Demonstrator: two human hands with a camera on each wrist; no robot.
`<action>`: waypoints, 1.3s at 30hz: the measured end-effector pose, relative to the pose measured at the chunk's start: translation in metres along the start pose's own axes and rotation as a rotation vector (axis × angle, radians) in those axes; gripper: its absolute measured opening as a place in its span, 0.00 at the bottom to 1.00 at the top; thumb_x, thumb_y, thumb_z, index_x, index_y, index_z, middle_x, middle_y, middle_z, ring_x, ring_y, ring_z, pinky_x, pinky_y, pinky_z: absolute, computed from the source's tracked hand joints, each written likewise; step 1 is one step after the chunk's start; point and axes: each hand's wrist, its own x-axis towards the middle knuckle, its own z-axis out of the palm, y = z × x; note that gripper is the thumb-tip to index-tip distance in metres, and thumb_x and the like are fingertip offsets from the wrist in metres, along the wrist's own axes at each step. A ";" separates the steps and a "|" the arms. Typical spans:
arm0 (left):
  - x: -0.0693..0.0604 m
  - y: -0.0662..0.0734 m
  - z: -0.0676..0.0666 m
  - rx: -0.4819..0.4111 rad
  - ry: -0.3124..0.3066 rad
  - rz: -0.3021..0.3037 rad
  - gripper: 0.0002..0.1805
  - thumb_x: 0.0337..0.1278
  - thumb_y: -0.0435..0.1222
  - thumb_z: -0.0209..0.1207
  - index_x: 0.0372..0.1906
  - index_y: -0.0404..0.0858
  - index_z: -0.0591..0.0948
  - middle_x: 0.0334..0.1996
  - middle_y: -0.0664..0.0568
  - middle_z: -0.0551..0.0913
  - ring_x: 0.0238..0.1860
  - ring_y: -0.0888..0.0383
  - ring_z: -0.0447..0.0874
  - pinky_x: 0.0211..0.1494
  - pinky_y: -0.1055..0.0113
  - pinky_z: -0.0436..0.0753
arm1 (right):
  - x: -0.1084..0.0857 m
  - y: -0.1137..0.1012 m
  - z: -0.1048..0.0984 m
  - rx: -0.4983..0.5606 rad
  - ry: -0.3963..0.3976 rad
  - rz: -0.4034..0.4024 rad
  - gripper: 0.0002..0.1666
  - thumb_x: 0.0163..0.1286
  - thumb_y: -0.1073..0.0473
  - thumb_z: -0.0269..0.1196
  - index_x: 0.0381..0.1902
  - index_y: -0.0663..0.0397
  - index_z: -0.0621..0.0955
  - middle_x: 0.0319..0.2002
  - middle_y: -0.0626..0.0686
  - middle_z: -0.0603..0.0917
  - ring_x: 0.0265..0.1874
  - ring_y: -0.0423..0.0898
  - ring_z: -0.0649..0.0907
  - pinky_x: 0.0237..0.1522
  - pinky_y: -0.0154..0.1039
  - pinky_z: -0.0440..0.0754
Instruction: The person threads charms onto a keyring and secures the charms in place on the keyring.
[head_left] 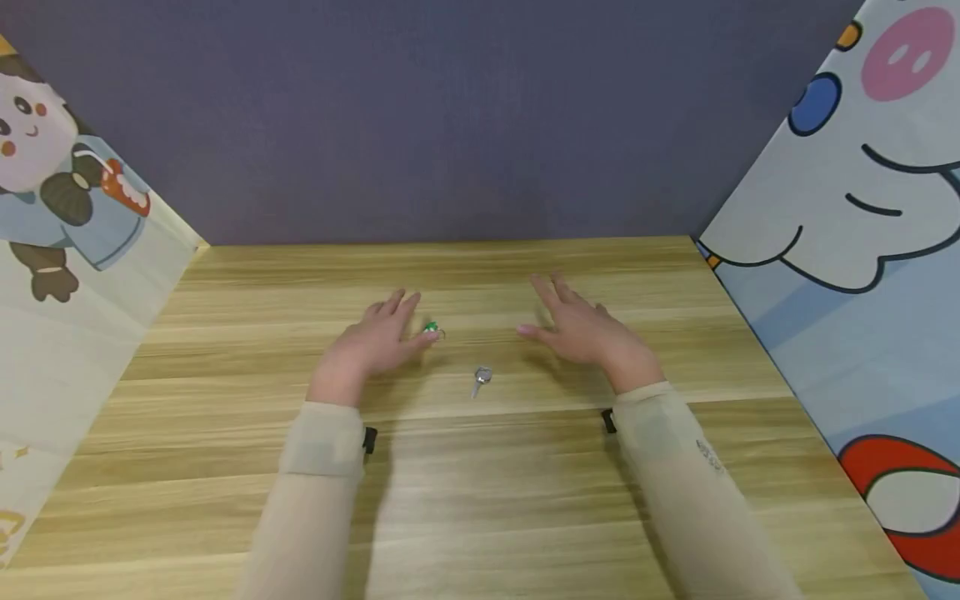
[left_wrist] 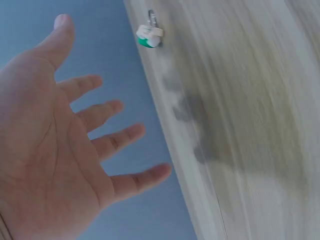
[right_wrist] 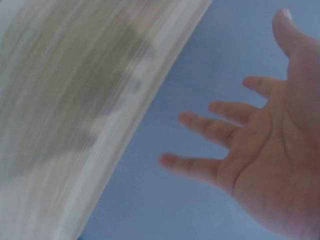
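Observation:
On the wooden table lies a silver key [head_left: 482,379], between and a little nearer than the two hands. A small green and white trinket with a metal ring [head_left: 431,328] lies by the thumb of my left hand [head_left: 375,342]; the left wrist view shows the trinket [left_wrist: 149,36] apart from the fingers. My left hand hovers over the table, fingers spread and holding nothing. Over the right side hovers my right hand [head_left: 588,332], also spread and holding nothing. In the right wrist view its palm [right_wrist: 280,150] is bare.
The wooden table [head_left: 487,517] reaches back to a dark blue-grey panel [head_left: 450,125]. A cartoon-printed panel [head_left: 90,333] stands along the left side and another printed panel [head_left: 825,333] along the right. Each sleeve has a small black piece at the wrist.

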 end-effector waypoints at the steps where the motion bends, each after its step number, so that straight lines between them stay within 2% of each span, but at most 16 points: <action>1: 0.002 -0.001 0.000 0.000 -0.004 0.012 0.48 0.78 0.66 0.47 0.88 0.49 0.46 0.89 0.42 0.39 0.87 0.31 0.41 0.79 0.23 0.54 | 0.002 0.000 0.000 0.000 -0.009 -0.016 0.56 0.79 0.25 0.51 0.88 0.33 0.35 0.88 0.62 0.34 0.86 0.69 0.50 0.78 0.78 0.52; 8: 0.021 0.001 0.005 0.027 -0.037 0.137 0.46 0.73 0.57 0.62 0.86 0.47 0.58 0.85 0.37 0.57 0.84 0.30 0.53 0.81 0.30 0.60 | 0.016 -0.008 0.006 0.000 -0.068 -0.144 0.53 0.79 0.33 0.60 0.89 0.34 0.45 0.84 0.66 0.54 0.80 0.69 0.65 0.77 0.69 0.67; 10: 0.025 0.001 0.007 0.034 -0.047 0.162 0.45 0.72 0.55 0.64 0.85 0.46 0.61 0.82 0.37 0.62 0.82 0.31 0.59 0.81 0.32 0.64 | 0.020 -0.010 0.011 0.007 -0.093 -0.194 0.52 0.78 0.35 0.62 0.88 0.35 0.49 0.80 0.65 0.61 0.73 0.66 0.74 0.73 0.66 0.74; 13: 0.032 0.000 0.010 0.018 -0.064 0.191 0.42 0.71 0.54 0.66 0.82 0.45 0.66 0.76 0.38 0.69 0.76 0.36 0.70 0.77 0.36 0.71 | 0.026 -0.010 0.018 0.045 -0.150 -0.267 0.50 0.76 0.37 0.65 0.87 0.36 0.55 0.74 0.62 0.67 0.63 0.59 0.81 0.66 0.61 0.80; 16: 0.038 -0.003 0.015 -0.003 -0.074 0.206 0.37 0.72 0.52 0.66 0.80 0.46 0.70 0.70 0.40 0.72 0.69 0.41 0.75 0.74 0.38 0.76 | 0.032 -0.008 0.027 0.086 -0.205 -0.330 0.48 0.75 0.40 0.68 0.85 0.36 0.60 0.69 0.58 0.71 0.57 0.53 0.81 0.62 0.56 0.82; 19: 0.042 -0.006 0.018 -0.012 -0.069 0.210 0.28 0.74 0.48 0.64 0.73 0.47 0.76 0.66 0.42 0.73 0.64 0.43 0.76 0.71 0.40 0.78 | 0.039 -0.007 0.036 0.132 -0.225 -0.392 0.44 0.72 0.44 0.72 0.81 0.37 0.68 0.63 0.55 0.74 0.55 0.50 0.79 0.58 0.50 0.81; 22: 0.045 -0.008 0.023 -0.016 -0.070 0.218 0.19 0.76 0.43 0.62 0.66 0.47 0.79 0.64 0.43 0.73 0.63 0.42 0.77 0.70 0.39 0.78 | 0.046 -0.007 0.046 0.175 -0.225 -0.454 0.37 0.70 0.49 0.75 0.74 0.40 0.76 0.57 0.53 0.77 0.50 0.49 0.76 0.53 0.44 0.78; 25: 0.048 -0.009 0.027 -0.024 -0.079 0.218 0.15 0.77 0.41 0.60 0.63 0.47 0.80 0.64 0.43 0.73 0.64 0.42 0.77 0.71 0.40 0.77 | 0.049 -0.010 0.052 0.197 -0.248 -0.501 0.31 0.68 0.54 0.76 0.68 0.43 0.82 0.55 0.52 0.79 0.47 0.48 0.75 0.50 0.41 0.76; 28: 0.050 -0.009 0.029 -0.039 -0.097 0.210 0.15 0.77 0.41 0.60 0.62 0.46 0.78 0.64 0.44 0.73 0.64 0.42 0.76 0.71 0.41 0.77 | 0.050 -0.014 0.055 0.195 -0.292 -0.517 0.27 0.68 0.55 0.76 0.64 0.41 0.84 0.56 0.50 0.79 0.49 0.47 0.75 0.54 0.42 0.77; 32: 0.051 -0.007 0.026 -0.055 -0.116 0.202 0.16 0.76 0.39 0.59 0.63 0.44 0.77 0.63 0.43 0.74 0.64 0.42 0.76 0.71 0.41 0.77 | 0.052 -0.019 0.055 0.230 -0.355 -0.488 0.23 0.69 0.57 0.75 0.61 0.41 0.85 0.60 0.49 0.78 0.62 0.47 0.76 0.71 0.48 0.75; 34: 0.052 -0.006 0.024 -0.054 -0.124 0.202 0.17 0.75 0.38 0.57 0.63 0.43 0.77 0.63 0.43 0.74 0.64 0.42 0.76 0.71 0.41 0.77 | 0.052 -0.020 0.054 0.254 -0.368 -0.475 0.22 0.68 0.60 0.75 0.58 0.43 0.85 0.60 0.50 0.78 0.66 0.49 0.75 0.76 0.51 0.71; 36: 0.053 -0.006 0.021 -0.045 -0.130 0.198 0.17 0.75 0.36 0.55 0.63 0.42 0.77 0.63 0.43 0.74 0.64 0.42 0.76 0.72 0.42 0.77 | 0.054 -0.021 0.053 0.264 -0.375 -0.477 0.19 0.69 0.62 0.74 0.56 0.44 0.85 0.60 0.50 0.77 0.65 0.49 0.75 0.75 0.50 0.71; 39: 0.056 -0.004 0.016 -0.032 -0.131 0.198 0.17 0.74 0.35 0.55 0.63 0.41 0.77 0.64 0.42 0.75 0.65 0.42 0.76 0.73 0.42 0.76 | 0.056 -0.022 0.053 0.258 -0.366 -0.486 0.16 0.69 0.63 0.73 0.52 0.44 0.86 0.58 0.50 0.76 0.59 0.48 0.74 0.67 0.45 0.73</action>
